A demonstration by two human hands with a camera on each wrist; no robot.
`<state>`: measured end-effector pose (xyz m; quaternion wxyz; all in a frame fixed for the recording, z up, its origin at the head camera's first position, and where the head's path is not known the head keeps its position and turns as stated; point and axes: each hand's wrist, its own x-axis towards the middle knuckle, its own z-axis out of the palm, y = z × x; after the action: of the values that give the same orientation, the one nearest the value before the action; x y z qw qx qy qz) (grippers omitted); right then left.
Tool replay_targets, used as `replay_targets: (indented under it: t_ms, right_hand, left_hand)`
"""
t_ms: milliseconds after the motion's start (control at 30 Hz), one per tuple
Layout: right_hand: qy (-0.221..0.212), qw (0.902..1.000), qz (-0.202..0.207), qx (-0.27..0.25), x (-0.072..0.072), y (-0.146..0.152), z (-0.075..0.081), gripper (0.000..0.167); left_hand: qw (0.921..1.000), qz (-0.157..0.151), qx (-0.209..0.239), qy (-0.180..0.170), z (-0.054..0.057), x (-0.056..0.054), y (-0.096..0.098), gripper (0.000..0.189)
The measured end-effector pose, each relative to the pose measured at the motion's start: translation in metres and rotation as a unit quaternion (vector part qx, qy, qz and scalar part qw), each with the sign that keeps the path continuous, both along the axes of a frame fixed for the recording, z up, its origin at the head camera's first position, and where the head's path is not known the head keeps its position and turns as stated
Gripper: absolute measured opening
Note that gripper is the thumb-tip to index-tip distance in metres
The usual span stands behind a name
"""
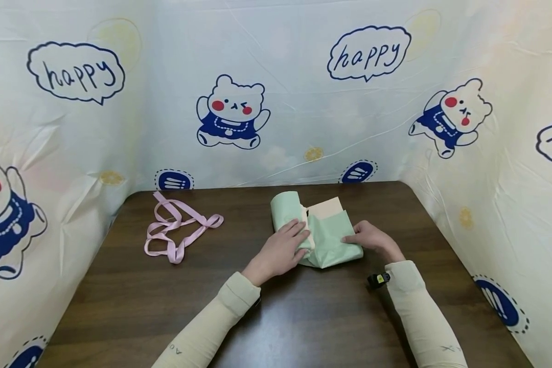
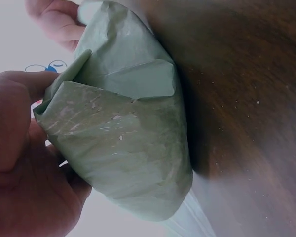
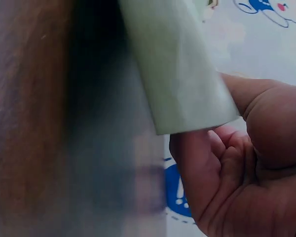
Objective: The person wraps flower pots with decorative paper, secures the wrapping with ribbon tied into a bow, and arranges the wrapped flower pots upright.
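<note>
A package in pale green wrapping paper [image 1: 336, 240] lies on the table, its paper partly folded over, with a flat cream piece [image 1: 326, 208] showing at the far side. My left hand [image 1: 278, 250] rests on the left part of the package, fingers spread over the paper. In the left wrist view, the left thumb [image 2: 37, 81] lies beside a folded flap at the package's creased end [image 2: 123, 143]. At the right side, my right hand [image 1: 372, 237] pinches the edge of the green paper between thumb and index finger; the right wrist view shows this paper edge [image 3: 187, 94] close up.
A loosely tangled lilac ribbon [image 1: 184, 230] lies on the left of the dark wooden table [image 1: 303, 317]. Printed cloth [image 1: 294, 102] stands around the table's back and sides. A small black device [image 1: 378, 279] hangs at the right cuff.
</note>
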<state>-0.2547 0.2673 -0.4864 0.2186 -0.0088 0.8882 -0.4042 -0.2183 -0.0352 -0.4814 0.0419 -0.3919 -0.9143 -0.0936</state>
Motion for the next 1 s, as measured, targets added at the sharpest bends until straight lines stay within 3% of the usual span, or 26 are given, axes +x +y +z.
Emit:
replay_targets:
  t_ms: [167,633,1000]
  right_hand:
    - [0.016,0.9998,-0.007,-0.008,0.003,-0.006,0.015,0.029]
    - [0.066,0.9969,0.023,-0.037,0.011,-0.039,0.054,0.022]
    - [0.130,0.9879,0.084,-0.014,0.013,-0.074,0.072,0.050]
  left_hand:
    - [0.9999,0.010,-0.008,0.000,0.002,0.000,0.001,0.048]
    - [0.9999,0.009,-0.014,0.004,0.003,0.000,0.002,0.048]
    - [0.9996,0.021,0.015,-0.005,0.001,0.003,0.005,0.045]
